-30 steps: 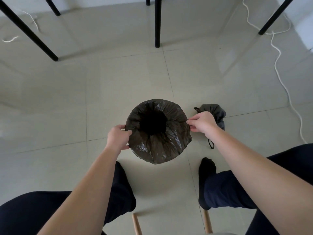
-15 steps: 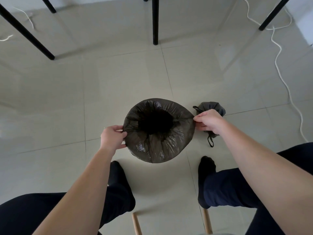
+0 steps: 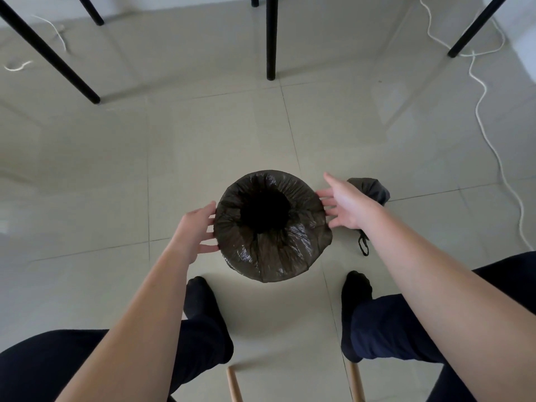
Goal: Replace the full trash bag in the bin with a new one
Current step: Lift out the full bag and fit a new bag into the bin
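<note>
A round bin stands on the tiled floor between my feet, fully covered by a new dark trash bag point(image 3: 287, 250) stretched over its rim, with a dark open mouth in the middle. My left hand point(image 3: 197, 227) is at the bin's left side, fingers spread and touching the bag. At the right side, my right hand point(image 3: 345, 204) has its fingers apart, the tips at the bag's edge. The full tied trash bag point(image 3: 372, 190) lies on the floor just right of the bin, partly hidden behind my right hand, its drawstring loop point(image 3: 364, 246) trailing toward me.
Black table legs point(image 3: 271, 39) stand on the floor beyond the bin, at left, centre and right. A white cable point(image 3: 487, 134) snakes along the right side. Two wooden chair legs point(image 3: 235, 384) show at the bottom, between my dark-trousered legs.
Both hands pinched the bag's rim and pulled it outward over the bin. Now they have let go and their fingers are spread beside the bin.
</note>
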Demonstrator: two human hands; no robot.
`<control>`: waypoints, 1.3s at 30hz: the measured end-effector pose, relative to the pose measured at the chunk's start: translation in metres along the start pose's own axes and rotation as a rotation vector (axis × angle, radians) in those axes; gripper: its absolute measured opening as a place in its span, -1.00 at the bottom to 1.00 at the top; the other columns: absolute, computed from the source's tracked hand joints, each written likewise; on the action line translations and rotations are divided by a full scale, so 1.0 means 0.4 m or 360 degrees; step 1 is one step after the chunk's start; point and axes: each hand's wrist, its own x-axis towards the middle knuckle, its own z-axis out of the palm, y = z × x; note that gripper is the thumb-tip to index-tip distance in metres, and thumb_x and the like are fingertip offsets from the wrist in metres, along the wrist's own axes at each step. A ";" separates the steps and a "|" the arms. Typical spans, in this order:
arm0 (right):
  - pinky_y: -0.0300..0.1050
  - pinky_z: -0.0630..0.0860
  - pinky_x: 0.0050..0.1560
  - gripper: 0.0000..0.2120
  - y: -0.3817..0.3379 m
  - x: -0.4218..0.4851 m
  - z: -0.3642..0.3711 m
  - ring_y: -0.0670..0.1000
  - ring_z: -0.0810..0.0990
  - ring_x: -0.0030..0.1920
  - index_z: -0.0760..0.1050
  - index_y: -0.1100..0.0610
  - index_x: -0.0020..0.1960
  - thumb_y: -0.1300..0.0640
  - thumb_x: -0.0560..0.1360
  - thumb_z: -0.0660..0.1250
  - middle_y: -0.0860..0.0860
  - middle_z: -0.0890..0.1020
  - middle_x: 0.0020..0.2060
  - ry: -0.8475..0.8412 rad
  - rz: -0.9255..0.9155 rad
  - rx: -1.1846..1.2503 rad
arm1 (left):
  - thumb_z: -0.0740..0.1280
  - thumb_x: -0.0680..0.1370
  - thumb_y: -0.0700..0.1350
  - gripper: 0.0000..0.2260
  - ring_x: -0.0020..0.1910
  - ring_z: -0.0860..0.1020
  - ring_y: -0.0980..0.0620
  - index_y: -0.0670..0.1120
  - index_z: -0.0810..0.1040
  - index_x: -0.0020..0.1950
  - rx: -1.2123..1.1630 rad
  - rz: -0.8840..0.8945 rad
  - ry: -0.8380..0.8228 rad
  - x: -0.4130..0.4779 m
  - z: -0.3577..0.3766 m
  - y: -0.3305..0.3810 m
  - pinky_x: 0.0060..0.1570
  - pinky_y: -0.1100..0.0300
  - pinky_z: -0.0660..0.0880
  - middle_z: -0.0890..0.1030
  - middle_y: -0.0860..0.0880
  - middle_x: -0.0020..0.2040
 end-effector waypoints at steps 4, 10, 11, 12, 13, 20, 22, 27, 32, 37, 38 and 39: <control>0.35 0.43 0.28 -0.17 0.023 0.051 -0.005 0.20 0.56 0.29 0.42 0.20 0.49 -0.46 0.58 0.02 0.18 0.58 0.33 -0.0109 0.0071 0.0029 | 0.25 0.66 0.33 -0.52 0.12 0.69 -0.19 -0.02 0.67 0.24 -0.0121 -0.0113 -0.0133 0.024 -0.013 -0.017 0.04 -0.15 0.66 0.70 -0.05 0.21; 0.24 0.28 0.53 -0.02 0.042 0.103 0.015 0.17 0.51 0.40 0.43 0.15 0.50 -0.58 0.50 -0.12 0.15 0.57 0.38 -0.0346 0.0194 -0.0060 | 0.15 0.63 0.44 -0.44 0.23 0.62 -0.18 0.03 0.65 0.21 -0.0200 -0.0249 -0.0298 0.039 0.007 -0.031 -0.09 -0.10 0.60 0.64 -0.03 0.29; 0.23 0.28 0.53 -0.04 0.043 0.108 0.014 0.16 0.50 0.41 0.47 0.14 0.45 -0.57 0.50 -0.14 0.14 0.59 0.36 -0.0376 0.0204 -0.0072 | 0.15 0.63 0.45 -0.42 0.26 0.61 -0.19 0.02 0.66 0.22 -0.0227 -0.0271 -0.0301 0.045 0.005 -0.034 -0.06 -0.12 0.60 0.64 -0.04 0.31; 0.21 0.35 0.47 -0.08 0.041 0.108 0.012 0.16 0.52 0.37 0.51 0.13 0.37 -0.55 0.52 -0.15 0.14 0.61 0.31 -0.0385 0.0201 -0.0070 | 0.13 0.63 0.45 -0.40 0.29 0.60 -0.20 0.01 0.66 0.25 -0.0243 -0.0291 -0.0296 0.050 0.003 -0.037 -0.03 -0.15 0.60 0.64 -0.05 0.32; 0.17 0.45 0.33 -0.14 0.038 0.107 0.007 0.15 0.56 0.28 0.54 0.12 0.30 -0.53 0.55 -0.13 0.14 0.63 0.25 -0.0345 0.0197 -0.0089 | 0.11 0.64 0.44 -0.39 0.29 0.59 -0.20 -0.01 0.65 0.28 -0.0232 -0.0306 -0.0283 0.054 0.000 -0.037 0.01 -0.17 0.59 0.64 -0.06 0.33; 0.15 0.39 0.25 -0.46 -0.018 0.042 0.019 0.18 0.53 0.31 0.57 0.08 0.35 -0.23 0.69 0.01 0.11 0.56 0.35 0.0452 -0.0264 -0.0458 | 0.16 0.69 0.26 -0.51 0.27 0.52 -0.20 -0.03 0.53 0.44 0.0294 -0.0079 0.0136 0.054 -0.006 0.022 0.28 -0.27 0.51 0.56 -0.07 0.39; 0.26 0.41 0.27 -0.48 -0.020 0.014 0.043 0.17 0.53 0.28 0.54 0.08 0.35 -0.23 0.69 0.02 0.09 0.58 0.28 0.0334 -0.0164 -0.0320 | 0.14 0.69 0.31 -0.50 0.28 0.53 -0.25 -0.01 0.53 0.41 0.0299 -0.0155 0.0026 0.033 0.004 0.035 0.25 -0.28 0.52 0.57 -0.09 0.34; 0.30 0.41 0.30 -0.40 0.023 0.013 0.070 0.17 0.55 0.16 0.44 0.08 0.44 -0.33 0.65 0.05 0.08 0.59 0.22 0.0153 0.0031 -0.0050 | 0.14 0.66 0.40 -0.44 0.26 0.58 -0.32 -0.02 0.58 0.31 -0.0026 -0.0304 -0.0204 0.018 0.011 0.011 0.20 -0.38 0.56 0.61 -0.11 0.30; 0.24 0.40 0.43 -0.13 0.073 0.079 0.060 0.14 0.63 0.17 0.47 0.09 0.44 -0.55 0.45 0.10 0.09 0.67 0.17 0.0084 0.0073 0.0088 | 0.16 0.61 0.46 -0.29 0.28 0.59 -0.30 -0.10 0.57 0.41 -0.0364 -0.0378 -0.0312 0.038 0.002 -0.033 0.12 -0.35 0.58 0.62 -0.13 0.34; 0.28 0.31 0.53 0.11 0.095 0.157 0.052 0.16 0.57 0.37 0.46 0.06 0.49 -0.68 0.20 0.17 0.09 0.60 0.38 -0.0010 0.0084 0.0131 | 0.08 0.61 0.50 -0.30 0.29 0.61 -0.24 -0.03 0.64 0.31 -0.0547 -0.0392 -0.0426 0.057 0.019 -0.056 0.13 -0.25 0.58 0.65 -0.12 0.35; 0.26 0.35 0.51 0.04 0.101 0.169 0.049 0.16 0.60 0.34 0.52 0.09 0.44 -0.66 0.29 0.12 0.11 0.64 0.33 -0.0020 0.0106 0.0149 | 0.04 0.62 0.50 -0.30 0.28 0.62 -0.24 -0.01 0.64 0.32 -0.0583 -0.0398 -0.0455 0.060 0.020 -0.061 0.14 -0.24 0.57 0.67 -0.12 0.33; 0.22 0.39 0.49 -0.03 0.098 0.158 0.053 0.17 0.63 0.30 0.57 0.11 0.39 -0.62 0.38 0.07 0.12 0.68 0.26 -0.0034 0.0100 0.0166 | 0.02 0.63 0.49 -0.31 0.25 0.63 -0.23 0.01 0.64 0.30 -0.0599 -0.0394 -0.0453 0.059 0.022 -0.063 0.14 -0.22 0.55 0.69 -0.11 0.30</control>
